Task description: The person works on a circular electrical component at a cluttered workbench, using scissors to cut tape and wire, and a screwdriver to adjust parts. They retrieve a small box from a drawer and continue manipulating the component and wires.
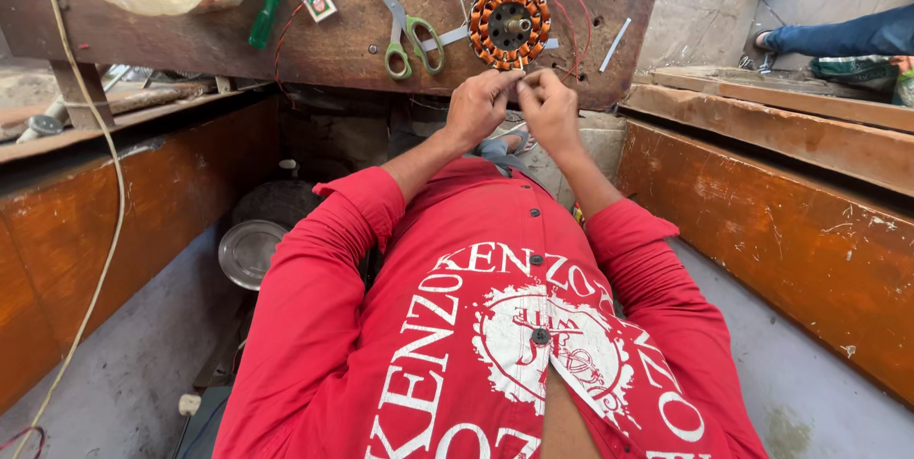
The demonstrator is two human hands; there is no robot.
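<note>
Winding: the round copper-wound coil (510, 24) lies flat on the wooden bench (314, 49), just beyond both hands.
Left hand (479, 105): fingertips pinched, apparently on a thin wire; too small to confirm.
Right hand (549, 109): likewise pinched, touching the left.
Nearer hand: neither; both sit just below the coil's near rim.
Scissors (405, 26): left of the coil.

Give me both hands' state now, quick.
Left hand: fingers pinched shut at the edge of the round copper-wound stator; what they grip is too small to tell.
Right hand: likewise pinched, fingertips meeting the left's.
</note>
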